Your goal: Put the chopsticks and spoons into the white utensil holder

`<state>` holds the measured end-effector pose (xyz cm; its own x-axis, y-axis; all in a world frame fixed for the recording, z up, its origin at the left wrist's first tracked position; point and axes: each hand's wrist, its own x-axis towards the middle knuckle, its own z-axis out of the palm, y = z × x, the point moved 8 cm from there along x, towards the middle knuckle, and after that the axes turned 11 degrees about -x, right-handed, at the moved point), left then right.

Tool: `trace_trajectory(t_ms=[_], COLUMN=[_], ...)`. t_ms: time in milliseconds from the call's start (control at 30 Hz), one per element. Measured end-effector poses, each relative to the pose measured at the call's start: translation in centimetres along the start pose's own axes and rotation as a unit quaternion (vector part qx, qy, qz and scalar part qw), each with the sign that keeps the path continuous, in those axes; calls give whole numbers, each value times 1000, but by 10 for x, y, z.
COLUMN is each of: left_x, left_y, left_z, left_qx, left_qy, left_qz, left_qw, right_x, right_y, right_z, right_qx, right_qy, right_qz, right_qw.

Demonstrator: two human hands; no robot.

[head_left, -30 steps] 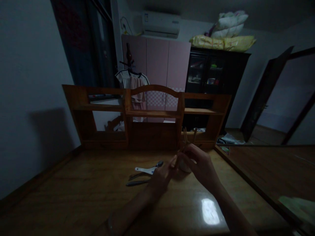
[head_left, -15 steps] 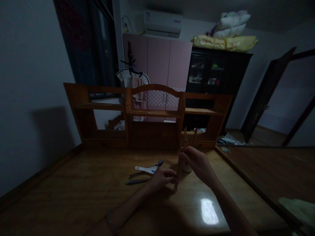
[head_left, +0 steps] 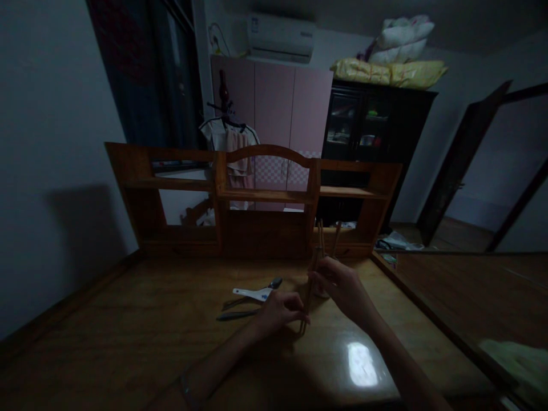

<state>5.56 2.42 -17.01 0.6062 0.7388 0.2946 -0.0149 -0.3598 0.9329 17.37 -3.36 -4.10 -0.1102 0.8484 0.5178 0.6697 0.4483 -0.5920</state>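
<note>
A pair of wooden chopsticks (head_left: 307, 302) stands nearly upright between my hands, lower ends close to the tabletop. My right hand (head_left: 338, 282) pinches the chopsticks near their upper part. Lower down, the fingers of my left hand (head_left: 282, 311) close round the same pair. Behind my right hand is a pale cup (head_left: 321, 290), mostly hidden, with more chopsticks (head_left: 322, 235) sticking up out of it. Left of my left hand lie a white ceramic spoon (head_left: 252, 293), a dark metal spoon (head_left: 276, 282) and a long thin utensil (head_left: 237, 314), perhaps a knife.
The wooden desk (head_left: 149, 319) has a raised shelf unit (head_left: 265, 197) along its back edge. A low wooden rim (head_left: 423, 319) runs down the right side. Beyond stand a pink wardrobe (head_left: 274, 108), a dark cabinet (head_left: 385, 131) and a door (head_left: 464, 165). The room is dim.
My right hand has slid slightly down along the chopsticks, which now stand a little straighter. My left hand stays at their lower part. The view has shifted slightly.
</note>
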Motion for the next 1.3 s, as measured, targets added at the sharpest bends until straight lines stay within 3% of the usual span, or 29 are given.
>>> trace_trajectory(t_ms=[300,667,1067,1300], left_x=[-2,-1,-4,-9], left_y=[0,14,6,15], left_z=[1,9,12,15], left_qx=[4,20,44,87], left_qy=[-42,-97,-98,-90], left_qz=[0,59,26,29], left_qw=[999,993,994,992], right_x=[0,-1,-1,0], right_y=[2,6,4,4], right_z=[1,5,2,-3], right_qx=[-32,-54,-51,-64], right_qy=[-20,-30,-27,-17], right_qz=[3,-19,-23,-25], right_qw=[999,998,998,997])
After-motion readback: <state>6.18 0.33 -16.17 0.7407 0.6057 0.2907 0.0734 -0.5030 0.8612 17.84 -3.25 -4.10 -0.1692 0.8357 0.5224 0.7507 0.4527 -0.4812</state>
